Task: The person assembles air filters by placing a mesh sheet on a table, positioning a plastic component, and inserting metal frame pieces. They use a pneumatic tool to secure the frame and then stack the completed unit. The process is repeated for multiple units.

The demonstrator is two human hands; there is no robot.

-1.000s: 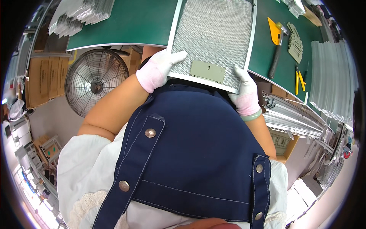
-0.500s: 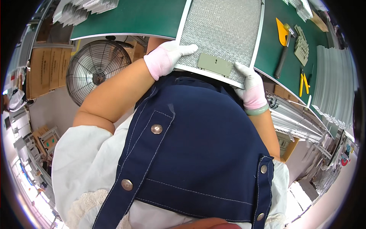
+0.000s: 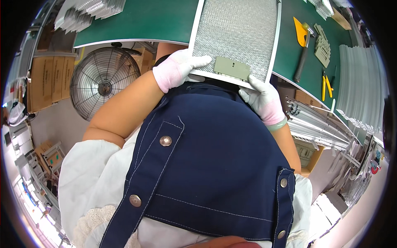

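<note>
Both gloved hands grip the mesh filter panel (image 3: 237,35) by its near edge at upper centre: left hand (image 3: 175,69) on its left corner, right hand (image 3: 261,96) on its right, the panel's long axis running away up the frame.

Both gloved hands, left hand (image 3: 175,68) and right hand (image 3: 264,98), grip the near edge of a rectangular white-framed metal mesh filter (image 3: 237,35) on the green table (image 3: 140,18).

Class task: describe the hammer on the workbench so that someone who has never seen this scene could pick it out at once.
Start at the green workbench and the framed mesh panel lying on it. Just right of the panel lies the hammer, with a dark handle and a metal head. It touches a flat yellow scraper and is longer than the small yellow-handled tools nearby.
</note>
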